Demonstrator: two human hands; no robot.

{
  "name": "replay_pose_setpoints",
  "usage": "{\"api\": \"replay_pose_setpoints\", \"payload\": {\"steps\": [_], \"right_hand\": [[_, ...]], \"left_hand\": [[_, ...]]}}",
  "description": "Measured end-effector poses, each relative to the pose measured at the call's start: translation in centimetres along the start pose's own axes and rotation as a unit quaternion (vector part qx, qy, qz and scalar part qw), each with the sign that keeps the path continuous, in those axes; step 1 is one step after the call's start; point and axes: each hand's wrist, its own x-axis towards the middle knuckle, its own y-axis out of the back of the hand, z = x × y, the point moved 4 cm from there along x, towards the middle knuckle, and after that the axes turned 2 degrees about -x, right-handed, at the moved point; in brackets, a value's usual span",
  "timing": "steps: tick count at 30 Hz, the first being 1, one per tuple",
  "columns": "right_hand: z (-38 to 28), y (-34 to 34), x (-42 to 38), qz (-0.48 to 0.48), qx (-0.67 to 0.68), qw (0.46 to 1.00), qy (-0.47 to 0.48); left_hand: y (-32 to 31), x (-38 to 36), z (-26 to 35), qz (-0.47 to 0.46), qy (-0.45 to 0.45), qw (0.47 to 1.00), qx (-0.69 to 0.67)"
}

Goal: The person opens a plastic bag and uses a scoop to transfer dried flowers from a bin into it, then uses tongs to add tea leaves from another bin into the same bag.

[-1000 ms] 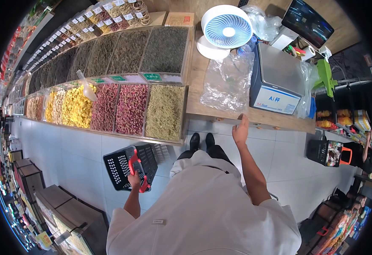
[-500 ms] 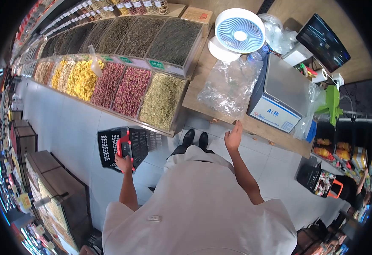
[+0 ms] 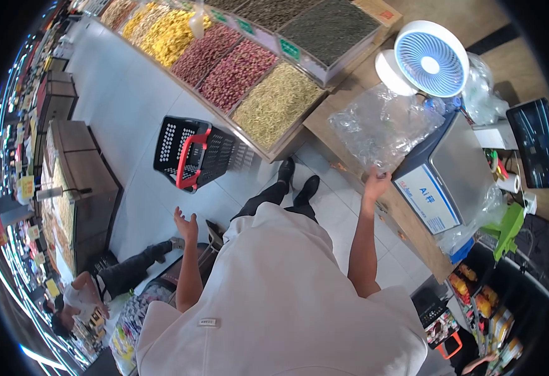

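My left hand [image 3: 185, 224] is held out with its fingers apart and nothing in it. Beyond it, a black shopping basket [image 3: 169, 150] stands on the floor, its red handle [image 3: 185, 160] raised. A gap separates the hand from the basket. At the counter's front edge, my right hand [image 3: 376, 183] has its fingertips closed on the near edge of a clear plastic bag [image 3: 381, 122]. That crumpled bag lies flat on the wooden counter [image 3: 327, 125], left of a scale [image 3: 434, 194].
A white fan [image 3: 430, 64] and a dark screen [image 3: 533, 143] stand on the counter. Bins of dried flowers [image 3: 240, 72] and pale dried strips [image 3: 279, 103] stand ahead. Another person [image 3: 130, 272] is at the lower left; a second basket [image 3: 440, 326] sits lower right.
My left hand has let go of the basket handle and drawn back. My right hand has moved onto the plastic bag's edge. The view has turned, and another person has come into sight.
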Motion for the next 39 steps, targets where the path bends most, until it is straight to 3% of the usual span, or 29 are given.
{"api": "replay_pose_setpoints", "payload": {"steps": [2, 7, 9, 10, 12, 15, 18, 19, 20, 22, 24, 30, 32, 35, 37, 38, 39], "right_hand": [[4.5, -2.2, 2.6, -0.056, 0.137, 0.988, -0.039], [-5.0, 1.2, 1.1, -0.040, 0.212, 0.976, 0.013], [-12.5, 4.6, -1.5, -0.009, 0.164, 0.981, 0.103], [-14.8, 6.0, -2.2, -0.008, 0.164, 0.981, 0.107], [-18.8, 8.1, -3.9, -0.014, 0.195, 0.975, 0.111], [-24.3, 9.5, -6.6, -0.057, 0.262, 0.952, 0.150], [-29.8, 8.1, -12.1, -0.120, 0.351, 0.922, 0.113], [-30.6, 7.0, -13.3, -0.129, 0.348, 0.917, 0.149], [-31.6, 5.9, -15.1, -0.123, 0.348, 0.916, 0.159], [-36.1, 2.7, -21.2, -0.138, 0.338, 0.913, 0.184], [-40.0, -1.1, -26.0, -0.204, 0.341, 0.878, 0.266], [-49.7, -13.0, -36.8, -0.405, 0.319, 0.794, 0.322], [-51.5, -17.2, -39.3, -0.439, 0.325, 0.783, 0.297], [-52.9, -23.6, -41.9, -0.497, 0.331, 0.758, 0.263], [-54.0, -26.9, -44.2, -0.532, 0.330, 0.741, 0.243], [-54.4, -28.4, -45.0, -0.540, 0.331, 0.735, 0.242], [-54.4, -30.2, -45.8, -0.563, 0.307, 0.728, 0.243]], "left_hand": [[0.6, -0.5, -0.9, -0.003, 0.016, 1.000, -0.015], [0.7, 0.5, 1.3, -0.018, 0.021, 0.997, -0.068], [0.3, 1.8, 4.0, 0.003, -0.087, 0.995, -0.047], [0.4, 2.5, 5.7, 0.004, -0.086, 0.995, -0.051], [0.8, 4.2, 10.0, 0.048, -0.189, 0.979, 0.063], [-1.7, 9.3, 9.6, 0.034, -0.207, 0.977, 0.035], [-4.6, 14.4, 6.5, -0.079, -0.151, 0.985, 0.000], [-5.1, 16.1, 5.0, -0.139, -0.097, 0.983, 0.065], [-5.2, 17.8, 4.1, -0.140, -0.102, 0.983, 0.056], [-6.5, 20.2, 1.4, -0.141, -0.182, 0.971, 0.067], [-5.4, 21.5, 0.1, -0.119, -0.171, 0.977, 0.044], [-0.6, 29.6, -2.9, -0.138, -0.242, 0.960, 0.019], [0.4, 32.8, -4.2, -0.130, -0.255, 0.958, 0.038], [1.9, 36.2, -4.9, -0.175, -0.205, 0.961, 0.067], [3.2, 37.7, -5.0, -0.159, -0.218, 0.948, -0.172], [3.7, 38.1, -5.5, -0.153, -0.210, 0.950, -0.170], [6.7, 38.1, -3.7, -0.098, -0.138, 0.936, -0.307]]}}
